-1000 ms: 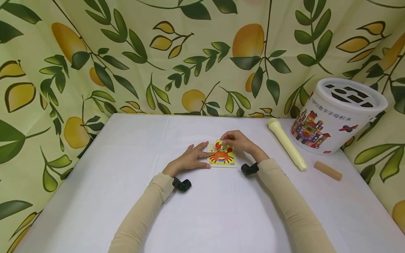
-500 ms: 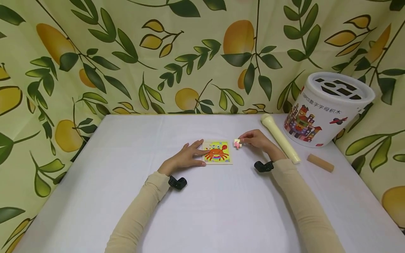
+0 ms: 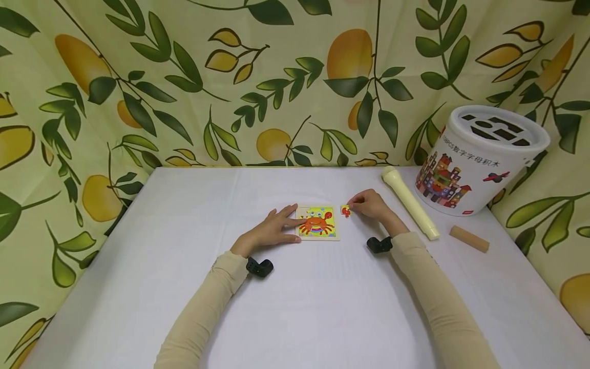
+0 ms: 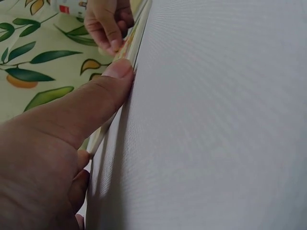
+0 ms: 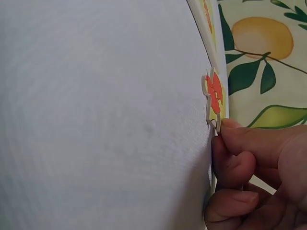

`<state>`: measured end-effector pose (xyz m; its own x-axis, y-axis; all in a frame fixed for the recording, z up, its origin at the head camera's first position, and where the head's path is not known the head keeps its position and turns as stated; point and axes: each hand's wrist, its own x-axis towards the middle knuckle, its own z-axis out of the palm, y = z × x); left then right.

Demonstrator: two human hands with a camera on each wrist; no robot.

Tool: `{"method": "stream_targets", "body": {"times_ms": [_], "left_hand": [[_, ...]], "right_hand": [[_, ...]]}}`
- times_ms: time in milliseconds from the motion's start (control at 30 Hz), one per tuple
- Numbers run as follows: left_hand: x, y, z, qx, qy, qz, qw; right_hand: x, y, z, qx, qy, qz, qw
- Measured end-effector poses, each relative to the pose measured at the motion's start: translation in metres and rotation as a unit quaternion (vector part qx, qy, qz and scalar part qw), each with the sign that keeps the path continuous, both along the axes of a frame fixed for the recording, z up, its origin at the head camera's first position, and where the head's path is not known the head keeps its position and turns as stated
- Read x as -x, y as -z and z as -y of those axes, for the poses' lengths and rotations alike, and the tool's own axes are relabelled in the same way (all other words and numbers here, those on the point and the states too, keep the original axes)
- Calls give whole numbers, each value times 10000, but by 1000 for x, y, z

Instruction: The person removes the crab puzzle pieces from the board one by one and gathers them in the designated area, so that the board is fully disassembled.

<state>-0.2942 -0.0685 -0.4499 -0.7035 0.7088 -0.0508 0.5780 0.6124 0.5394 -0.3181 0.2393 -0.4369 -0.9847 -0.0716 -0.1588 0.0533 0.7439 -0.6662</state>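
Note:
A square wooden jigsaw puzzle (image 3: 318,228) with an orange crab on yellow lies on the white table; pale bare wood shows at its upper-left corner. My left hand (image 3: 269,229) rests at its left side, fingers spread and fairly straight. One finger reaches over the picture, and the thumb (image 4: 120,69) lies along the near edge. To the right of the board, my right hand (image 3: 371,204) pinches a small puzzle piece (image 5: 216,93), yellow with a red claw, between thumb and fingertips. The piece (image 3: 346,210) is apart from the board, its picture side facing up.
Beyond the right hand lies a cream microphone-shaped stick (image 3: 410,202), with a short wooden block (image 3: 469,239) beside it. A white block bucket (image 3: 479,159) with a slotted lid stands at the back right. A fruit-patterned curtain (image 3: 276,92) borders the table.
My right hand has carried the claw piece from over the board's top edge to its right side, then tilted it slightly. The left hand stays on the board; the head view has shifted.

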Motion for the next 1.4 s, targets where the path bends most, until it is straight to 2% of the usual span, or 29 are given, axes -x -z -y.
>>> {"method": "stream_targets", "body": {"times_ms": [300, 400, 533, 800, 1067, 1400], "left_hand": [[-1, -2, -1, 56, -28, 54, 10000], [-2, -2, -1, 60, -29, 38, 10000], [-1, -1, 0, 38, -43, 23, 10000], [0, 0, -1, 43, 16, -18, 10000], [-1, 0, -1, 33, -40, 83, 10000], [-1, 0, 1, -7, -28, -68, 10000]], "right_hand": [[-3, -9, 5, -297, -218, -198, 9991], [-3, -14, 15, -269, -518, -271, 9979], [-1, -17, 39, -87, -1120, -301, 9932], [0, -11, 73, -89, -1870, -685, 9799], [2, -4, 82, -292, -1988, -421, 9787], [0, -4, 85, -480, -2283, -694, 9699]]}}
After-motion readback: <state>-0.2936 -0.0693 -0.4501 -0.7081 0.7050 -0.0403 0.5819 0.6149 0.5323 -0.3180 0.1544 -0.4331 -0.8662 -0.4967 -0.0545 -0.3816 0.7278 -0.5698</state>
